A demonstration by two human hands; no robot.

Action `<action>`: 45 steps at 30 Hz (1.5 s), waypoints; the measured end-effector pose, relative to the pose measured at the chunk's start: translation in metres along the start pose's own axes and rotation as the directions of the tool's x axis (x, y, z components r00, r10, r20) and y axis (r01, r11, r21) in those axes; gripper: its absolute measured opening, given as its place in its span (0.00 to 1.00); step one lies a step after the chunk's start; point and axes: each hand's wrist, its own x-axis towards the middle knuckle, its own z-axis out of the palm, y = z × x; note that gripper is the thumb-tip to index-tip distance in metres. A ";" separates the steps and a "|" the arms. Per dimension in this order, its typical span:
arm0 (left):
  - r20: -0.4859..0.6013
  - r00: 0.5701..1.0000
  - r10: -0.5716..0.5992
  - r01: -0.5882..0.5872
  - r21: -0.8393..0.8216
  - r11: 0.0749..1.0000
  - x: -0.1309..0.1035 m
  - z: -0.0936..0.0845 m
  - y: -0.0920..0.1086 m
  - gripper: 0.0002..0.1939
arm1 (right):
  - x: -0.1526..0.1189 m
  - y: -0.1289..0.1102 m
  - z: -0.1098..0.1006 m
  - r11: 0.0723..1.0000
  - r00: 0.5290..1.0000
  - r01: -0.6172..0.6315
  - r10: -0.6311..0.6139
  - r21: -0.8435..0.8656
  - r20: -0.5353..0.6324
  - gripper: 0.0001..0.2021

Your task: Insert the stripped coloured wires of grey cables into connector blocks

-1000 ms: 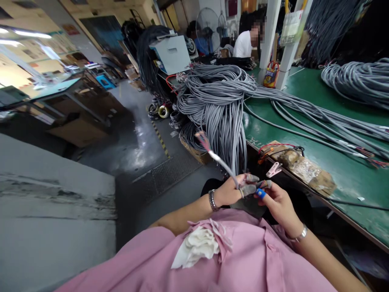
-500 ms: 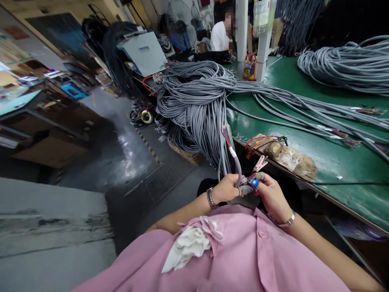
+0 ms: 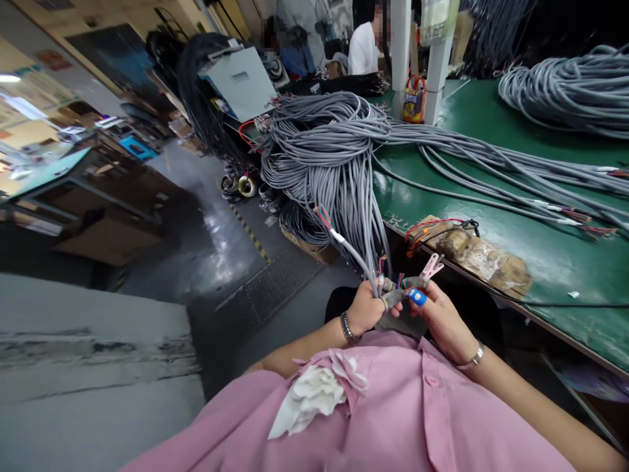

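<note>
My left hand (image 3: 368, 307) is closed round a grey cable (image 3: 358, 257), whose white-wrapped end with loose coloured wires (image 3: 323, 219) points up and to the left. More coloured wire ends stick up between my two hands. My right hand (image 3: 435, 313), with a blue-covered thumb and a taped finger, pinches thin coloured wires (image 3: 403, 288) close to the left fingertips. Just above the right fingers a pale pink clip (image 3: 432, 265) stands out; whether it touches the hand I cannot tell. A thick bundle of grey cables (image 3: 334, 157) hangs over the table edge beyond my hands.
The green table (image 3: 422, 190) stretches to the right, with a taped wooden block (image 3: 484, 259) at its edge. A coil of grey cable (image 3: 570, 92) lies at the back right. Behind, a person in white (image 3: 362, 49) sits near a white post (image 3: 437, 65). Floor lies to the left.
The cable in my left hand has swung from upright to leaning left. Coloured wire ends now show between my hands. The whole view has shifted slightly.
</note>
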 end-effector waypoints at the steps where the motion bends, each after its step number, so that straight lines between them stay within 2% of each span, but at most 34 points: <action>1: 0.033 0.999 -0.014 0.013 0.018 1.000 0.000 0.000 0.001 0.17 | 0.001 -0.003 0.002 1.000 1.000 -0.006 0.006 -0.013 0.014 0.12; 5: 0.109 0.993 -0.037 0.030 0.072 0.997 0.000 0.002 0.002 0.16 | 0.006 -0.005 0.006 1.000 1.000 -0.022 0.022 -0.018 0.010 0.13; 11: 0.080 0.995 -0.059 0.056 0.044 0.997 0.003 -0.001 0.005 0.17 | 0.010 0.008 0.000 0.997 0.997 -0.012 0.019 0.079 -0.078 0.12; 17: 0.253 0.962 -0.104 0.063 0.165 0.984 0.006 -0.006 0.006 0.17 | 0.009 0.011 0.005 0.993 0.997 -0.041 0.047 0.112 -0.060 0.13; 22: 0.173 0.983 -0.057 0.037 0.114 0.993 0.005 -0.008 0.003 0.18 | 0.010 0.009 0.004 0.994 0.998 -0.038 0.042 0.103 -0.040 0.12; 29: 0.164 0.984 -0.071 0.051 0.124 0.991 0.005 -0.004 0.002 0.19 | 0.012 -0.005 0.003 0.999 1.000 0.013 -0.013 -0.032 0.012 0.12; 36: 0.146 0.988 -0.052 0.037 0.102 0.994 0.006 -0.005 0.003 0.20 | 0.014 0.002 0.004 0.999 0.992 -0.023 0.028 0.045 -0.123 0.12; 42: 0.181 0.979 -0.089 0.066 0.131 0.989 0.007 -0.005 0.002 0.18 | 0.012 -0.005 0.006 0.998 1.000 0.004 -0.004 -0.058 0.010 0.12; 45: 0.153 0.985 -0.074 0.056 0.120 0.991 0.006 -0.004 0.006 0.19 | 0.013 0.000 0.004 0.998 0.999 0.016 -0.018 -0.053 -0.038 0.12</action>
